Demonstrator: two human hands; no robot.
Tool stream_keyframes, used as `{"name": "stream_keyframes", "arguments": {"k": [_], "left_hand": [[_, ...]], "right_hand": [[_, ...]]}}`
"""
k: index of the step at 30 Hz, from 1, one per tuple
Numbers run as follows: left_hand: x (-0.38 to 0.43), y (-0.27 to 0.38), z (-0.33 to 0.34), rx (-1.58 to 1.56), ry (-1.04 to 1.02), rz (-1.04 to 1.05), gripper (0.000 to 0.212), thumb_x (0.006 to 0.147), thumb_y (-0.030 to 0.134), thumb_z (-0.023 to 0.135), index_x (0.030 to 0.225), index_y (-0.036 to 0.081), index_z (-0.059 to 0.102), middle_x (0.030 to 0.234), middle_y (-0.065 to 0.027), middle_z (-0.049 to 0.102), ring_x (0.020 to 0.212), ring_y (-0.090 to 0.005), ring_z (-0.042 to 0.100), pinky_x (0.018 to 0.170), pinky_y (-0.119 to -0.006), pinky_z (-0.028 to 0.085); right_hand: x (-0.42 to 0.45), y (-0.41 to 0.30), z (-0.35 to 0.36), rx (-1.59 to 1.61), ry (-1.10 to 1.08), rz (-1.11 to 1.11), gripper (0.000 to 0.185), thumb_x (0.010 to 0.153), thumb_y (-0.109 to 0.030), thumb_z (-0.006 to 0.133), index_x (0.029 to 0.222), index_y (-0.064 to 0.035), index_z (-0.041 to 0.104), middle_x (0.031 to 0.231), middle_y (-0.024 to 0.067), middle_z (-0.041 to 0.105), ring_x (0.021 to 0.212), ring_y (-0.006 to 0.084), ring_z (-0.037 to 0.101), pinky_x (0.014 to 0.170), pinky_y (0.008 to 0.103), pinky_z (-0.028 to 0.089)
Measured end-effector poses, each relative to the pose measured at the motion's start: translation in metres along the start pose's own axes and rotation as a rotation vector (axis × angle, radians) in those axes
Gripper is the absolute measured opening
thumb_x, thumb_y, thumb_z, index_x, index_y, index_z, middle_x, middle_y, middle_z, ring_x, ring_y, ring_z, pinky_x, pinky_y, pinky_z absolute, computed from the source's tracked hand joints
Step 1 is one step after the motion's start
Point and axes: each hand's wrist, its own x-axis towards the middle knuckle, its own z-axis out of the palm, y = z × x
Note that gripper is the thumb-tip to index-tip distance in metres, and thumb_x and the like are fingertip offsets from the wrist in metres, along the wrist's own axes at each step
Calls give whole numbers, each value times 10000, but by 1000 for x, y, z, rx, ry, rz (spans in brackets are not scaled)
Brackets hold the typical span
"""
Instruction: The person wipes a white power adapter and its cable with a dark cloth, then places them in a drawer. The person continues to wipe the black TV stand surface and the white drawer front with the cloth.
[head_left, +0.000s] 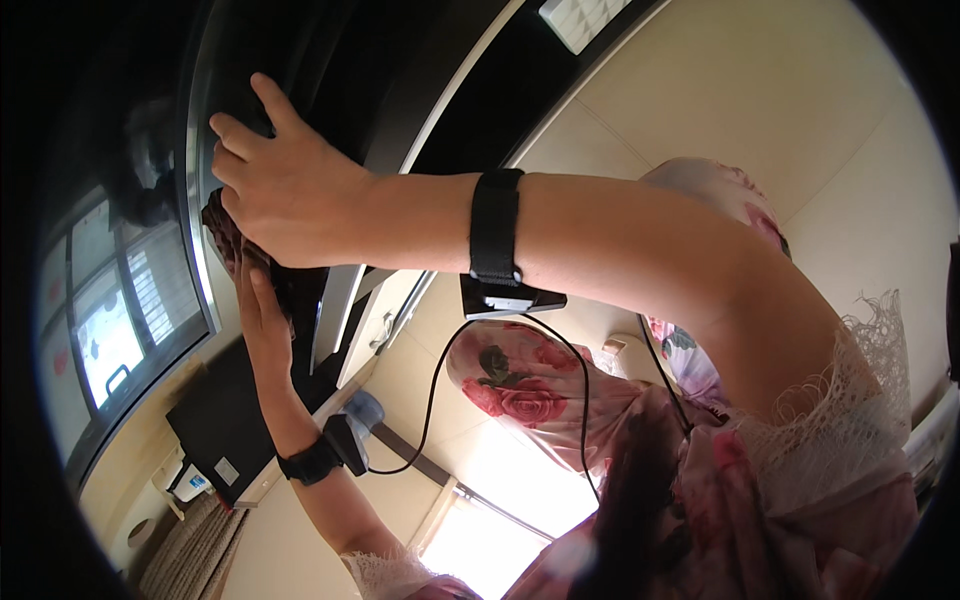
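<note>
A crumpled dark brown cloth (225, 232) lies between my two hands, against the metal-trimmed edge of a glossy black panel (142, 247). Reaching in from the right, my right hand (289, 191) has its outer fingers spread over a dark surface, with the cloth at its thumb side. My left hand (262, 322) comes up from below, its fingers fairly straight and pressed along the cloth. The thumb of my right hand is hidden, as is part of the cloth. Each wrist wears a black strap with a small device.
Light-edged black furniture fronts (465, 112) run beside my right forearm. A white object (581, 22) is at the top. A black box-like object (232, 420) lies beyond my left forearm. Black cables (429, 420) hang between my wrists. The pale tiled floor (750, 90) extends around my floral-clad knees.
</note>
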Motion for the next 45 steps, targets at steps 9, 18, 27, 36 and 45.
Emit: {"name": "stream_keyframes", "arguments": {"k": [9, 18, 27, 36, 45], "left_hand": [[76, -121, 4, -97, 78, -327, 678, 1099, 522, 332, 1511, -9, 423, 1468, -231, 526, 1351, -378, 500, 1116, -411, 379], [-97, -15, 7, -66, 112, -370, 600, 1108, 465, 366, 1455, -4, 507, 1431, -219, 564, 1344, -350, 509, 1122, -409, 369], [-29, -60, 12, 376, 348, -47, 379, 1067, 270, 512, 1356, 29, 557, 1418, -233, 533, 1317, -392, 503, 1128, -436, 358], [-13, 10, 28, -27, 216, 60, 451, 1050, 200, 497, 1481, 65, 498, 1544, -210, 447, 1440, -380, 407, 1178, -443, 330], [96, -34, 36, 244, 286, 42, 463, 1034, 331, 552, 1468, 173, 518, 1446, -211, 519, 1342, -430, 468, 1128, -484, 375]], "right_hand": [[1, 8, 19, -25, 64, -2, 243, 886, -207, 627, 988, -52, 784, 1087, 114, 719, 1359, 338, 494, 1142, 726, 256], [0, -3, 5, 4, 47, -47, 218, 855, -187, 647, 929, -28, 776, 976, 129, 726, 1282, 360, 556, 1126, 750, 252], [1, 2, 16, 22, 70, 5, 228, 836, -252, 726, 931, -51, 775, 1001, 88, 716, 1301, 319, 548, 1147, 709, 266], [-4, 1, -3, 108, 81, 48, 237, 838, -213, 720, 1014, -55, 731, 1050, 84, 668, 1312, 308, 522, 1164, 662, 273], [-2, 5, 5, 118, 59, 58, 276, 855, -148, 675, 1108, -37, 695, 1117, 94, 655, 1311, 320, 511, 1172, 647, 259]]}}
